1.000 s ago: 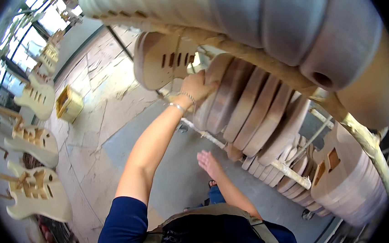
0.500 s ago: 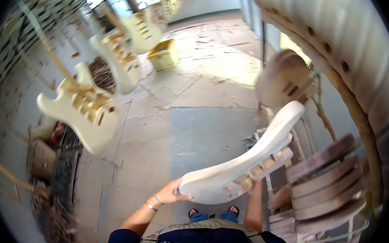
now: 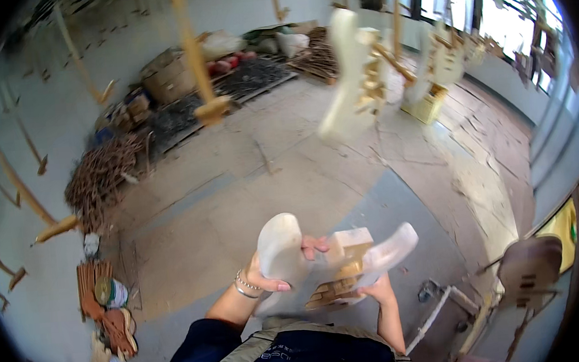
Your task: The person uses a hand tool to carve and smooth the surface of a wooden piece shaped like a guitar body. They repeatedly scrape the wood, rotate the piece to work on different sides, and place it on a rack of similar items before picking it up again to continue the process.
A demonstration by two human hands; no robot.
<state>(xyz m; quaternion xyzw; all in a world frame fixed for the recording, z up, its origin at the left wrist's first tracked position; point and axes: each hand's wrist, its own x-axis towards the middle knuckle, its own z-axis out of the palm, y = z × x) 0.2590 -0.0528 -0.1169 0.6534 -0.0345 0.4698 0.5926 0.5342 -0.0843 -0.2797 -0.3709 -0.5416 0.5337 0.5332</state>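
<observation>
My left hand, with bracelets on its wrist, grips one pale horn of a routed guitar body, its fingertips showing over the edge. My right hand is closed round the other side, low by the second horn. The body is tipped in front of my waist, with squarish cut pockets showing tan wood. Just beyond it, a whitish guitar body hangs from a wooden hanger, slightly blurred, and more hang behind it.
Wooden hangers dangle at left and centre. A yellow crate, cartons and a rod pile lie along the back. Tins and wood pieces lie lower left. A rack with a brown body stands at right.
My left hand moved from the rack to a pale guitar body, now held in both hands. My view swung left toward the hangers and wall, and the rack moved rightward in view.
</observation>
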